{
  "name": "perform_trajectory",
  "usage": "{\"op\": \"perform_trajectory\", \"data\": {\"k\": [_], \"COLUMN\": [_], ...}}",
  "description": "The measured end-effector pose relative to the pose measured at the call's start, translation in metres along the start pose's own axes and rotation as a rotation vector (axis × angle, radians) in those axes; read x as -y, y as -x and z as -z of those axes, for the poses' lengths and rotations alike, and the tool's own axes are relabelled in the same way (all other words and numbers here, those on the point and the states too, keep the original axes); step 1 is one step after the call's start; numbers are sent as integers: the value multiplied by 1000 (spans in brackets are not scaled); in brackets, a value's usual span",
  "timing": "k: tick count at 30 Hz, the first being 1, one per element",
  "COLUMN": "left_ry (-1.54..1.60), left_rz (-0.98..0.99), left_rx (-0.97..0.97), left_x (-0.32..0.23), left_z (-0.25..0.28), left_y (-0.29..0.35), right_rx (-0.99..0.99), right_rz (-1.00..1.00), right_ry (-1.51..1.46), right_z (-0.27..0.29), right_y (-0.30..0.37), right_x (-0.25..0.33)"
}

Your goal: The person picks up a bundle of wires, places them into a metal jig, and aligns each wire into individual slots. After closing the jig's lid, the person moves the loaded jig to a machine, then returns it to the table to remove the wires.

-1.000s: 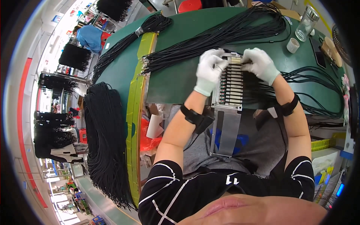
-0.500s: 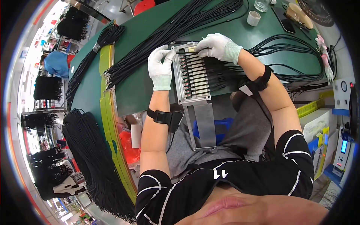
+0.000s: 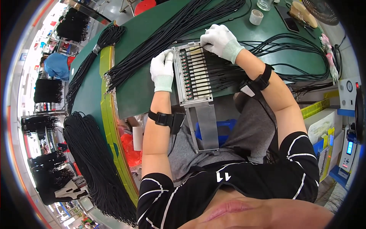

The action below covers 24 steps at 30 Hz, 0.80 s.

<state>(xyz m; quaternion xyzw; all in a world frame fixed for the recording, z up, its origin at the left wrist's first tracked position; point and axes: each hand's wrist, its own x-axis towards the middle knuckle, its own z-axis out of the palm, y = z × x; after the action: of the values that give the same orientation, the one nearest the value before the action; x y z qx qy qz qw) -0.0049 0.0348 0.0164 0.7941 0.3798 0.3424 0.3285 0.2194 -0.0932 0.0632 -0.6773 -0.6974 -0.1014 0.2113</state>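
A metal jig [image 3: 193, 74] with several slotted rows lies at the near edge of the green table [image 3: 133, 91], its handle plate hanging over my lap. Black cables [image 3: 228, 70] run out of its right side. My left hand [image 3: 162, 70], in a white glove, rests against the jig's left edge with fingers curled. My right hand [image 3: 220, 40], also gloved, presses on the jig's top right corner, fingertips pinched at a cable end there.
A long bundle of black cables [image 3: 167, 36] lies diagonally across the table behind the jig. More cable bundles [image 3: 91, 152] hang at the left. A tape roll [image 3: 256, 16], a phone [image 3: 288, 19] and loose cables [image 3: 297, 53] sit at the right. A machine with a display [image 3: 349, 149] stands lower right.
The view has swung, shifting the table and jig in the picture. My right hand has moved to the jig's top right corner; my left hand stays at its left edge.
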Motion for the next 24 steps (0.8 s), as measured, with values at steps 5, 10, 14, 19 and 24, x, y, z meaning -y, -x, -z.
{"op": "perform_trajectory", "data": {"k": [5, 10, 14, 19, 24], "left_ry": [-44, -574, -642, -577, -113], "left_rz": [-122, -587, -495, -547, -186], "left_rx": [46, 40, 157, 86, -110], "left_x": [5, -37, -34, -23, -3], "left_z": [-1, -11, -10, -14, -9], "left_y": [-4, 18, 13, 10, -1], "right_rx": [25, 23, -40, 74, 64], "right_rz": [0, 13, -122, -238, -181], "right_ry": [11, 123, 112, 184, -78], "right_z": [0, -5, -4, -11, 18], "right_y": [0, -2, -6, -5, 2], "right_x": [3, 10, 7, -13, -20]}}
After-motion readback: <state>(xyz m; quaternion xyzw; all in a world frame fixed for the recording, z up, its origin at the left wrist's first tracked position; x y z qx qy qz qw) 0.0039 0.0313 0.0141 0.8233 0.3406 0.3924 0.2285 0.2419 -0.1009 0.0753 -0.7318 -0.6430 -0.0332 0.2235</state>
